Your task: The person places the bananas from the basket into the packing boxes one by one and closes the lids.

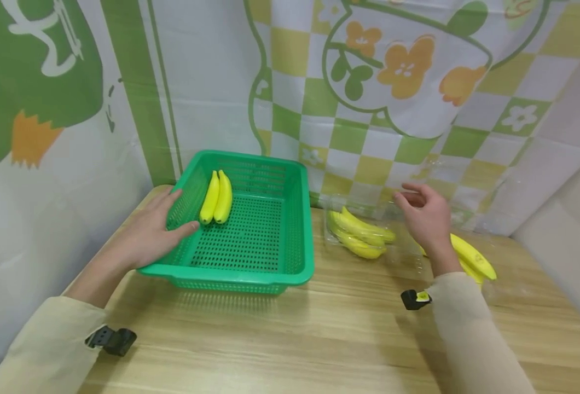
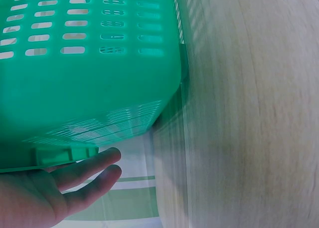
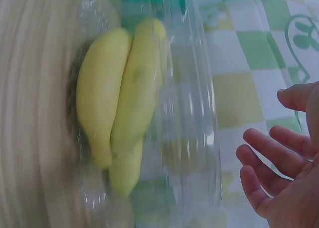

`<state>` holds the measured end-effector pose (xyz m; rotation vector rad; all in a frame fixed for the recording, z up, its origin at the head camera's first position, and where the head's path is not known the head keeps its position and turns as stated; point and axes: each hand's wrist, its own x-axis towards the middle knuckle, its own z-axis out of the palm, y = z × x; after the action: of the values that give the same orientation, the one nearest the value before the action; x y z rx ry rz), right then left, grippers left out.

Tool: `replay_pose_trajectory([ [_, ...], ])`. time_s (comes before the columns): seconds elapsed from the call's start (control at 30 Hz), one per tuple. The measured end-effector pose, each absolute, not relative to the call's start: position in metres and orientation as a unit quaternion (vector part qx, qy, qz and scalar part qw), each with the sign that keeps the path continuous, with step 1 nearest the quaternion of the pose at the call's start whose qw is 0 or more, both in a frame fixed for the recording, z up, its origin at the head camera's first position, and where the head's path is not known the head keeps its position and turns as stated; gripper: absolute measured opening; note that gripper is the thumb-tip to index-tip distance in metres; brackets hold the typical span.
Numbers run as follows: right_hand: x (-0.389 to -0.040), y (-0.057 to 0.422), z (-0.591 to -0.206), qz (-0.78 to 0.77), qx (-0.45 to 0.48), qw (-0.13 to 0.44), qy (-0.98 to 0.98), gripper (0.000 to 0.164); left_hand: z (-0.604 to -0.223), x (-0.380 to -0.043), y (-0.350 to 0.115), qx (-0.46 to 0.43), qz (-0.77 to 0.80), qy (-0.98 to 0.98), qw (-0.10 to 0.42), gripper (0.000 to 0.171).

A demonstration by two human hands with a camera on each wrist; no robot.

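Note:
A green basket [image 1: 297, 277] with perforated walls stands on the table, two yellow bananas [image 1: 223, 200] lying side by side in it. At its left rim my left hand [image 1: 147, 235] grips the edge, thumb over the inside and fingers outside; in the left wrist view fingers [image 2: 89, 173] reach out beneath the rim. My right hand [image 1: 428, 216] is raised over the right side of a clear plastic box [image 3: 212, 153], fingers loosely bent and holding nothing. Several bananas [image 1: 361, 235] lie inside the box.
More bananas [image 1: 474, 260] lie to the right, partly hidden behind my right wrist. Behind the table hangs a green-and-yellow checked cloth [image 1: 314, 104], close to the basket and the box. The wooden table [image 1: 270, 339] extends toward me.

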<state>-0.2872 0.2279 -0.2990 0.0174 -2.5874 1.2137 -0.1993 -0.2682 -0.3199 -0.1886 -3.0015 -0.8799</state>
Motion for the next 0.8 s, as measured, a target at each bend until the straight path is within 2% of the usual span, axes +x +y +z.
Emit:
replay_pose_trajectory([
  [0.3,-0.296,0.187,-0.294,0.461,0.032,0.130,-0.877,0.059,-0.320,-0.199,-0.269,-0.061,-0.280,-0.958,0.006,0.094],
  [0.8,-0.307,0.129,-0.278,0.475,0.076,0.129,-0.867,0.048,-0.319,-0.198,-0.268,-0.060,-0.283,-0.957,0.002,0.093],
])
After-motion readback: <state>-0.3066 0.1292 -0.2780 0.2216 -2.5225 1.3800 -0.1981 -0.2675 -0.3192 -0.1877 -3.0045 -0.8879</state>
